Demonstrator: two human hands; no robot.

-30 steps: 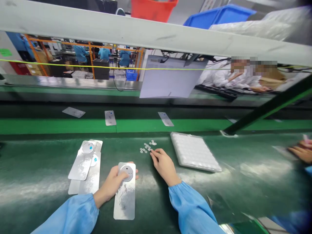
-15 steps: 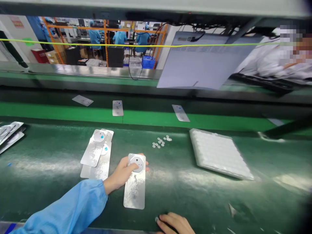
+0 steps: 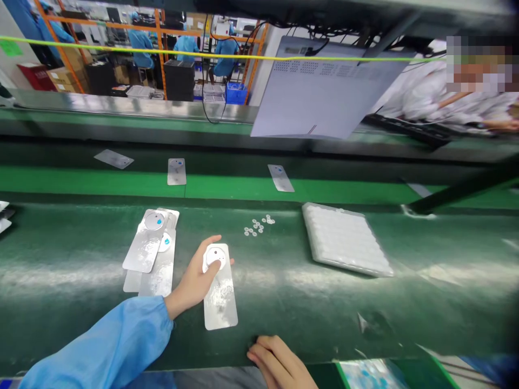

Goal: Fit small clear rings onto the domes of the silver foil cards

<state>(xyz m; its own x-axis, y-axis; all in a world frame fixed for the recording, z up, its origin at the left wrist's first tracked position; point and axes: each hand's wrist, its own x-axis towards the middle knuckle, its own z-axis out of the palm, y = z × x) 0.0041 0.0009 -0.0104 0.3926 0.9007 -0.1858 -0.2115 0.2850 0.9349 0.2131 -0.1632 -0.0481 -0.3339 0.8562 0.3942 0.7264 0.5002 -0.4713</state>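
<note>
My left hand [image 3: 198,281] grips a flat silver rectangular plate [image 3: 221,305] with a round white disc near its top. The thumb lies over the disc and the index finger reaches out past the plate's top edge. At the front edge of the bench, my right hand [image 3: 281,361] has its fingers drawn together; their tips are near a small dark spot, and anything between them is hidden. Left of my left hand lies an overlapping stack of similar silver plates [image 3: 144,248] with blue marks on their discs. Several small clear rings [image 3: 254,227] are scattered beyond the held plate.
A plastic-wrapped white tray [image 3: 344,237] lies on the right of the green bench [image 3: 279,292]. Single silver plates [image 3: 177,172] rest on the bright green strip behind. A dark slanted post [image 3: 466,186] stands at right. A green-edged bin [image 3: 373,374] shows below the front edge.
The view has shifted, bringing the bin into sight at lower right. My left index finger has stretched out from behind the plate. The small clear ring near my right fingertips is no longer visible.
</note>
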